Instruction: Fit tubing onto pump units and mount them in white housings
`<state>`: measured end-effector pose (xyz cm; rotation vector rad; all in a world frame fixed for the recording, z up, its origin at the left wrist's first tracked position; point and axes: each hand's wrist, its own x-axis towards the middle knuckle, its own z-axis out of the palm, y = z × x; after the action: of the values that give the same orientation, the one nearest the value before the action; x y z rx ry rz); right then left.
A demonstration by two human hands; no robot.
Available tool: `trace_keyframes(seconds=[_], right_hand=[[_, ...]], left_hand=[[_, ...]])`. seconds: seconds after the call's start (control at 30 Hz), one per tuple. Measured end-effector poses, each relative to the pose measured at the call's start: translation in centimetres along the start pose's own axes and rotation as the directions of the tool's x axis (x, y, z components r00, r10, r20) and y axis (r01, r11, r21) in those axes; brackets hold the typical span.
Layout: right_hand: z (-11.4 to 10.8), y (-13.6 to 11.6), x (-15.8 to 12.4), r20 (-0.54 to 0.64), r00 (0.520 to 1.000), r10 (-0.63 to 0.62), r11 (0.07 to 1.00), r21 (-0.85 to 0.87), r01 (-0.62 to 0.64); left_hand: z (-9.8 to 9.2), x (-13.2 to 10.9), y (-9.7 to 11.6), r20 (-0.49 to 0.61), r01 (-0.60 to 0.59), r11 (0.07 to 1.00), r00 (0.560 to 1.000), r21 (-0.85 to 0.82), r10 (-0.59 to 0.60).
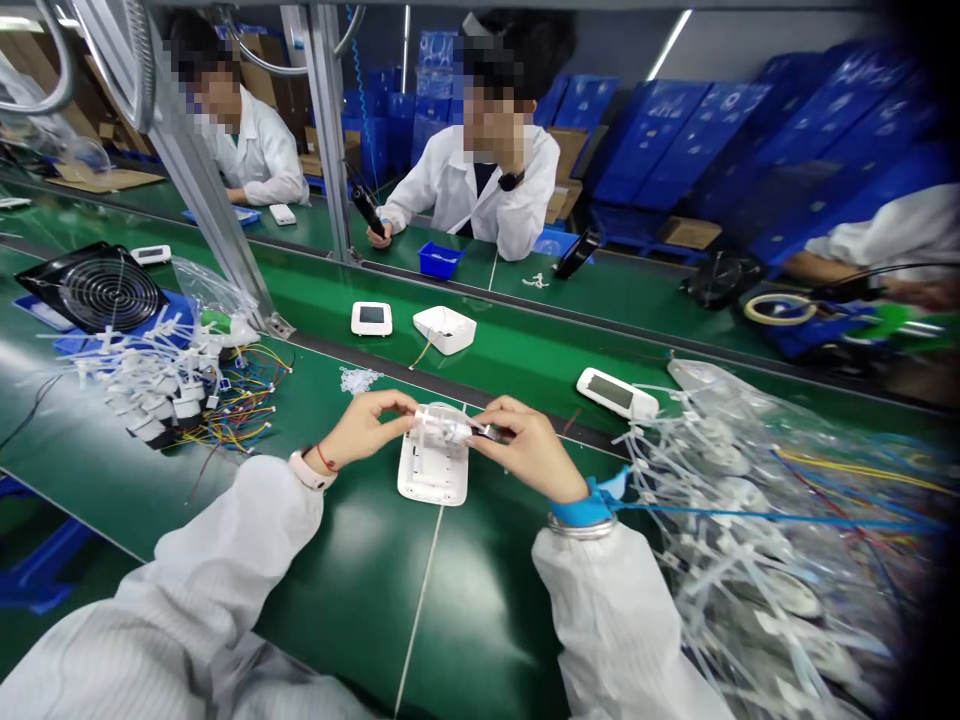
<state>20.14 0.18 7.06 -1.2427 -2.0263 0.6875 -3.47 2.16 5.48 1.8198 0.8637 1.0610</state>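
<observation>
A white plastic housing (433, 478) lies open side up on the green bench in front of me. Over its far end, both my hands pinch a small white part with tubing (442, 428). My left hand (365, 424) grips the part's left end with closed fingers. My right hand (525, 443) holds its right end, where a small dark piece (491, 433) shows between the fingertips. A blue wrist strap (589, 508) with a blue cord circles my right wrist.
A heap of white tubing in clear bags (757, 520) fills the right. Pump parts with coloured wires (187, 390) and a black fan (94, 288) lie left. White devices (371, 318) (445, 329) (616, 393) ride the conveyor. Two people in white coats sit opposite.
</observation>
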Motion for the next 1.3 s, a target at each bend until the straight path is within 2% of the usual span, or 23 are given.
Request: trace_keyframes(seconds=[0.1, 0.23, 0.4, 0.57, 0.8, 1.07, 1.3], right_hand=[[1.7, 1.4, 1.0, 0.020, 1.000, -0.007, 0.980, -0.200, 0.011], [3.3, 1.5, 2.3, 0.054, 0.998, -0.020, 0.946, -0.323, 0.036], [3.3, 0.9, 3.0, 0.088, 0.995, -0.052, 0.921, -0.381, 0.082], [4.0, 1.4, 3.5, 0.175, 0.982, -0.074, 0.914, -0.381, 0.137], [5.2, 2.7, 3.8, 0.200, 0.971, -0.129, 0.922, -0.335, 0.191], [6.2, 3.0, 3.9, 0.227, 0.962, -0.152, 0.902, -0.366, 0.229], [6.0, 1.6, 3.5, 0.257, 0.966, -0.038, 0.832, -0.527, 0.173]], left_hand=[[0.7, -0.4, -3.1, -0.068, -0.108, 0.973, 0.990, 0.202, 0.124], [0.5, -0.4, -4.9, -0.072, -0.125, 0.968, 0.987, 0.218, 0.144], [0.3, -0.7, -4.8, -0.133, -0.108, 0.976, 0.982, 0.188, 0.134], [0.5, -1.5, -4.6, -0.180, -0.120, 0.962, 0.969, 0.245, 0.167], [0.6, -1.9, -4.9, -0.097, -0.123, 0.928, 0.981, 0.351, 0.166], [0.5, -2.1, -4.9, -0.125, -0.103, 0.915, 0.979, 0.390, 0.163], [0.3, -2.4, -4.8, -0.084, -0.104, 0.914, 0.985, 0.393, 0.148]])
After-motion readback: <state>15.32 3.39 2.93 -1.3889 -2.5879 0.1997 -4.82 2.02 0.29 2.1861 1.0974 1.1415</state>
